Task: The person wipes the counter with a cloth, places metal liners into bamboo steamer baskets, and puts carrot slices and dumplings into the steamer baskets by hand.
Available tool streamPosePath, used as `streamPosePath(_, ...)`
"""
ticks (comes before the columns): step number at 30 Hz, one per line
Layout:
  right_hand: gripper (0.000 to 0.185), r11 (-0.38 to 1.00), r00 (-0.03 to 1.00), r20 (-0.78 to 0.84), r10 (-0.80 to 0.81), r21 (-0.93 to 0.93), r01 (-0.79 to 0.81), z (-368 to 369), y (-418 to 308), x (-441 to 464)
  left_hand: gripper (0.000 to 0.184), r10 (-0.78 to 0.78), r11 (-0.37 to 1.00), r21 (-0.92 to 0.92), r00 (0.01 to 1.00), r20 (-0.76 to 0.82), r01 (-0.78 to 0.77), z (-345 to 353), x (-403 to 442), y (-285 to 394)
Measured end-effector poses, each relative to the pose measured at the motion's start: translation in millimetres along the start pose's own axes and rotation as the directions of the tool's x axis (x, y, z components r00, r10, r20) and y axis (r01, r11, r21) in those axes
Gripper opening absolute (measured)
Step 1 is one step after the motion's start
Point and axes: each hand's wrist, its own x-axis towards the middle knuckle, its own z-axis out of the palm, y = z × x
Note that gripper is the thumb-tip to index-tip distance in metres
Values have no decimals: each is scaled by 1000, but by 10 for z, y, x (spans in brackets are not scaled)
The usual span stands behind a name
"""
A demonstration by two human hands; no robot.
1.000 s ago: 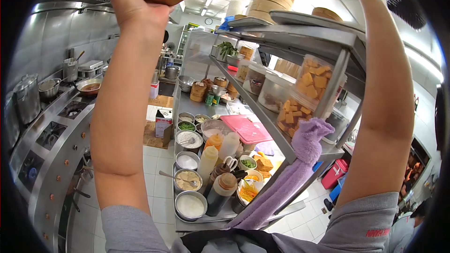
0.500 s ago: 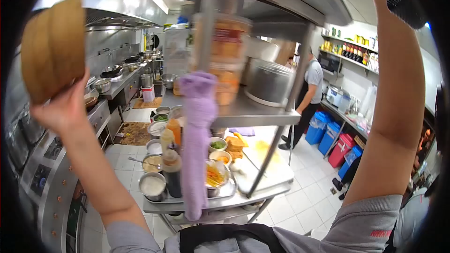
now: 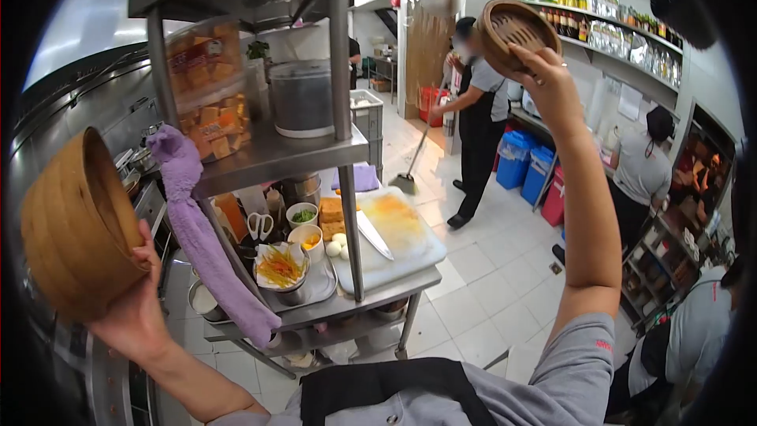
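Observation:
My left hand [image 3: 132, 317] grips a large bamboo steamer basket [image 3: 67, 229] from below, at the left edge of the view. The basket is tipped on its side, with its open rim facing right. High on the right, my right hand [image 3: 548, 83] is raised and closed on a smaller bamboo steamer basket [image 3: 516, 28], whose slatted bottom shows. A purple towel [image 3: 209, 244] hangs from the steel shelf [image 3: 292, 158] between my arms.
On the table below are a white cutting board [image 3: 410, 244] with a knife [image 3: 371, 229] and a bowl of orange strips [image 3: 281, 267]. A person with a broom [image 3: 482, 102] stands beyond. Blue bins [image 3: 514, 159] line the right, and two more people are near the right edge.
The view has swung right. My right hand, out of sight at the top before, now shows with the smaller steamer basket in it. My left hand has come lower with its basket.

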Motion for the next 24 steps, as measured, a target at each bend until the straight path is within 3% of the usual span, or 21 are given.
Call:
streamPosePath(2,50,998,999,15,42,-40,-41,93,-58,-281,81,-150,986,-67,988,24,152,21,-61,-228)
streamPosePath(4,48,985,986,72,149,75,-154,204,-79,-513,80,-282,952,-109,958,42,285,95,-135,-455)
streamPosePath(7,49,989,981,143,128,60,-138,359,-194,-750,81,-499,837,-240,866,34,492,99,-256,-740)
streamPosePath(10,45,998,984,166,57,-18,-55,520,-359,-932,80,-633,749,-235,773,23,620,-3,-329,-995)
streamPosePath(12,31,998,991,132,-4,-66,13,670,-407,-1062,77,-718,675,-238,696,7,699,-96,-375,-1154)
streamPosePath(13,27,997,992,125,-24,-71,33,747,-415,-1139,77,-731,682,-83,680,-54,726,-115,-404,-1233)
streamPosePath(16,24,999,989,147,11,-50,-4,1012,-419,-1382,77,-781,619,-74,604,-158,782,-133,-537,-1540)
streamPosePath(19,24,990,969,230,90,86,-113,1317,-283,-1670,75,-858,492,-44,477,-190,869,-125,-641,-1924)
streamPosePath(21,24,971,959,257,120,170,-167,1484,-187,-1869,70,-952,307,-151,299,-71,940,-245,-659,-2268)
streamPosePath(22,24,947,947,283,151,233,-221,1567,-138,-2002,70,-942,333,-161,319,-109,929,-339,-699,-2408)
streamPosePath(24,28,879,912,373,169,361,-311,1794,62,-2352,69,-986,166,-211,162,-38,963,-562,-753,-2688)
